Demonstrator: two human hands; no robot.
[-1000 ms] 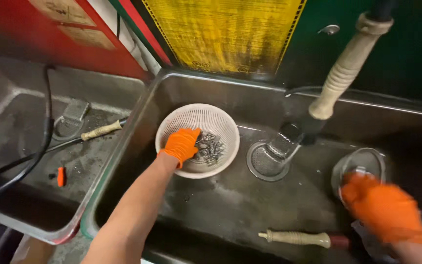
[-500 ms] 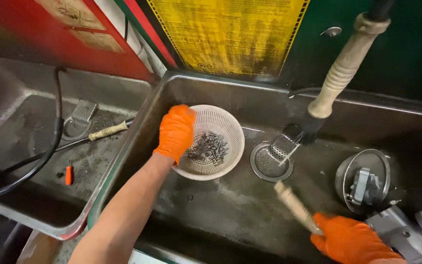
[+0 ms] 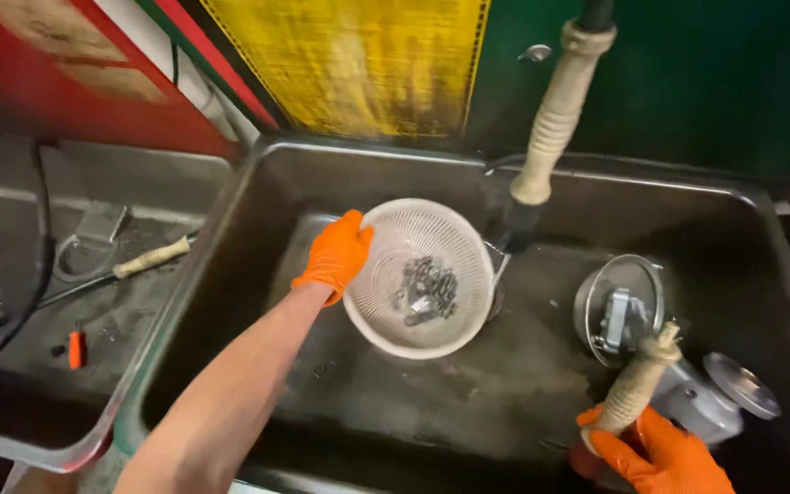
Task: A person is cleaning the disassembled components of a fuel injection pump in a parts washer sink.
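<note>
Our left hand has its grip clamped on the left rim of the white mesh strainer, fingers curled over the edge. The strainer sits tilted over the middle of the dark metal sink, open face up toward us, with a small heap of grey metal parts low in its bowl. So the load lies just right of the left grip, touching nothing but the mesh.

Our right hand is at the sink's front right corner, grip closed round the lower end of a cord-wrapped tool handle. Its long axis runs up and slightly right, free end pointing at the back wall; the working end is hidden under the glove. It's well apart from the strainer, with the left hand much nearer.

Just beside the handle: a round metal housing and a grey cast part. A ribbed hose hangs down behind the strainer's right rim.
</note>
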